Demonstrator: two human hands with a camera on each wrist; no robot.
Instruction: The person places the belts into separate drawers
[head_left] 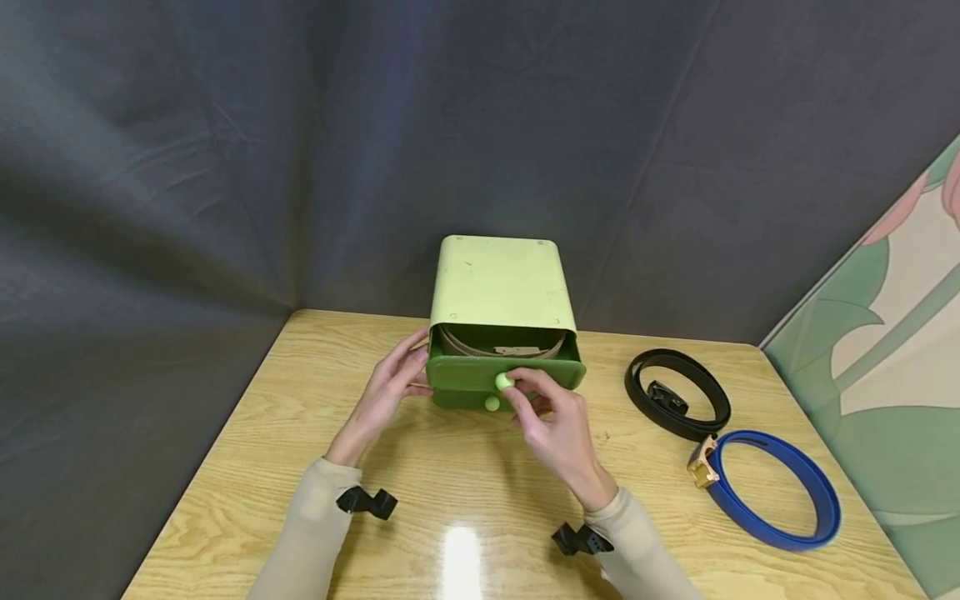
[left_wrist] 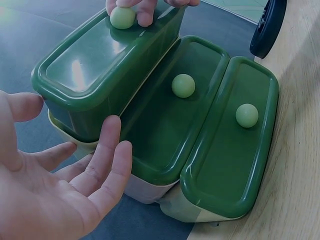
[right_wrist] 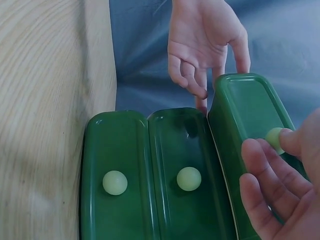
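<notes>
A small pale-green drawer cabinet (head_left: pixel 501 279) with dark green drawers stands toward the back of the wooden table. Its top drawer (head_left: pixel 461 374) is pulled partway out, and a coiled beige belt (head_left: pixel 455 342) shows inside. My right hand (head_left: pixel 553 423) pinches the round light-green knob (head_left: pixel 505 382) of that drawer between thumb and fingers. On the left side, my left hand (head_left: pixel 387 392) has its fingers extended, with fingertips right at the drawer and cabinet edge. In the left wrist view, the middle drawer (left_wrist: pixel 162 132) and bottom drawer (left_wrist: pixel 230 155) are pushed in, each with its own knob.
Right of the cabinet lies a coiled black belt (head_left: pixel 722 407) with a dark buckle. Nearer me is a coiled blue belt (head_left: pixel 825 510) with a gold-coloured buckle (head_left: pixel 703 463). A dark curtain (head_left: pixel 510 125) hangs behind the table, and a floral-patterned panel (head_left: pixel 892 350) borders the right side.
</notes>
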